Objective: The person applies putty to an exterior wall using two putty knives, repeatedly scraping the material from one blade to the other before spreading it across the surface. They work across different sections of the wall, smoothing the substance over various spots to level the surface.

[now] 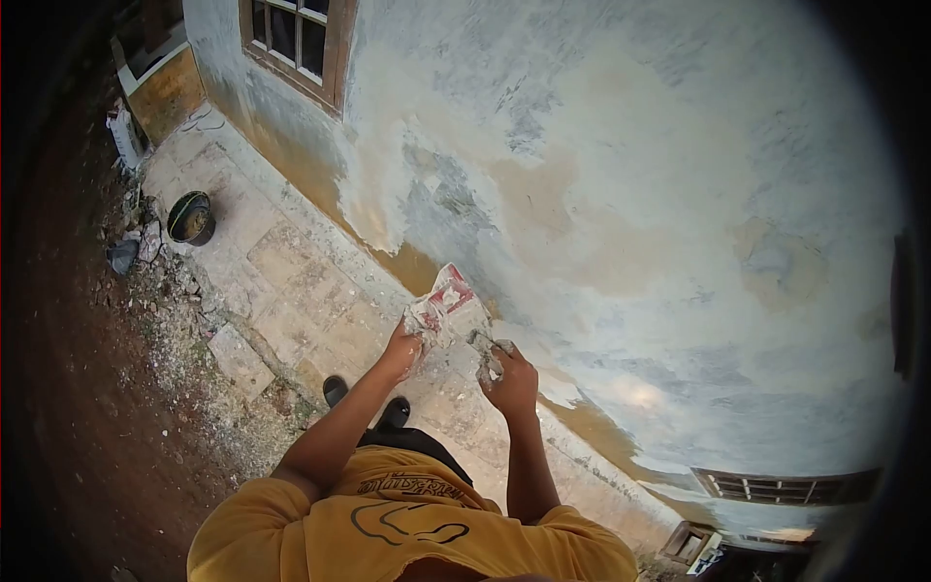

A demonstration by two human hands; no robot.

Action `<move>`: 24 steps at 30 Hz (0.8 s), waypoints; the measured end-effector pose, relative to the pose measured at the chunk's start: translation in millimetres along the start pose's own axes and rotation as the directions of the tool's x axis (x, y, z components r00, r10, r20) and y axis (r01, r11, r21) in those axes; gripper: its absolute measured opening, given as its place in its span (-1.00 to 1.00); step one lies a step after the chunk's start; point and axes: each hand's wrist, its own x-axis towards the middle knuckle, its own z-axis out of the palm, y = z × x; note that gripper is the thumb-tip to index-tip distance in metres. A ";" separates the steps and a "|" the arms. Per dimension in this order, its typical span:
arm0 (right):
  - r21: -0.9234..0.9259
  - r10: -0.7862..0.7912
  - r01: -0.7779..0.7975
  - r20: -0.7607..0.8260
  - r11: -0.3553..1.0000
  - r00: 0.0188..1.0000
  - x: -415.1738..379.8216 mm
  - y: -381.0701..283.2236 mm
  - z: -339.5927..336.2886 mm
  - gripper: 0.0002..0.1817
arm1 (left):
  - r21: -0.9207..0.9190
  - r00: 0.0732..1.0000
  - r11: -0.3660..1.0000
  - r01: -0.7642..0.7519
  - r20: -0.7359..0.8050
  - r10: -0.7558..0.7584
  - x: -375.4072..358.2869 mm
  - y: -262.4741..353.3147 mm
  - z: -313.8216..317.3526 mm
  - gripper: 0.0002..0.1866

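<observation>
My left hand is closed around the near end of a red and white flat board, thickly smeared with pale putty. My right hand, its fingers coated in putty, grips a small putty knife whose blade meets the board's right edge. Both hands are in front of my body, close to a patchy wall. Grey-white filler covers much of that wall, with ochre paint showing along its bottom. The knife's handle is mostly hidden in my fingers.
A black bucket with some material inside stands on the paved walkway. Rubble and a loose slab lie along the walkway's left edge. A wood-framed window is at the top; a barred opening is lower right.
</observation>
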 end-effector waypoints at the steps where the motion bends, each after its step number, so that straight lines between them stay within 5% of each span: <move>1: 0.007 -0.019 0.019 -0.026 1.000 0.999 1.0 -0.4 2.2 -0.66 | 0.002 1.000 1.000 -0.002 0.002 0.002 -1.8 -2.7 -0.8 -0.32; 3: 0.015 -0.039 0.040 -0.053 0.999 0.998 2.2 -1.8 6.3 -0.66 | 0.232 0.999 0.973 0.022 -0.030 -0.015 -6.2 -7.3 0.0 -0.31; 9: 0.195 -0.145 0.164 -0.107 0.967 0.984 4.5 15.2 25.6 -0.62 | 0.171 0.997 0.984 0.057 -0.060 -0.047 -20.8 -12.3 4.9 -0.33; 11: 0.631 0.011 0.004 -0.019 0.776 1.000 5.6 10.6 22.6 -0.68 | 0.138 0.998 0.990 0.042 -0.049 -0.036 -24.0 -8.2 2.0 -0.35; 12: 0.634 0.007 0.007 -0.019 0.774 1.000 5.9 8.3 17.4 -0.68 | 0.106 0.999 0.994 0.032 -0.037 -0.029 -27.3 -0.9 5.9 -0.37; 14: 0.910 0.138 -0.161 0.116 0.382 0.984 9.0 9.7 1.9 -0.69 | 0.103 0.995 0.993 0.059 -0.089 -0.050 -34.6 16.1 13.1 -0.42; 16: 0.920 0.239 -0.212 0.136 0.330 0.961 9.3 34.9 -1.1 -0.64 | 0.092 0.987 0.992 0.091 -0.142 -0.078 -33.5 22.5 7.6 -0.46; 18: 0.847 0.069 -0.521 0.517 0.102 0.853 23.0 63.2 -8.0 -0.55 | 0.056 1.000 0.998 0.009 0.018 -0.010 -23.1 17.4 -19.2 -0.57; 19: 0.832 0.210 -0.554 0.537 0.026 0.817 27.3 52.0 -11.8 -0.55 | 0.089 0.999 0.996 0.012 -0.049 -0.008 -29.6 27.2 -4.0 -0.63; 20: 0.829 0.209 -0.558 0.541 0.027 0.814 30.6 56.0 -9.1 -0.55 | 0.085 0.999 0.996 0.011 -0.053 -0.007 -36.2 35.2 3.3 -0.63; 22: 0.738 0.190 -0.613 0.583 0.282 0.790 39.7 70.1 -0.9 -0.55 | 0.125 0.998 0.990 0.068 -0.025 -0.065 -42.2 46.3 10.4 -0.63; 24: 0.718 0.169 -0.635 0.615 0.284 0.770 44.2 79.7 -1.1 -0.55 | 0.143 0.997 0.987 0.073 -0.033 -0.069 -39.6 45.3 0.6 -0.62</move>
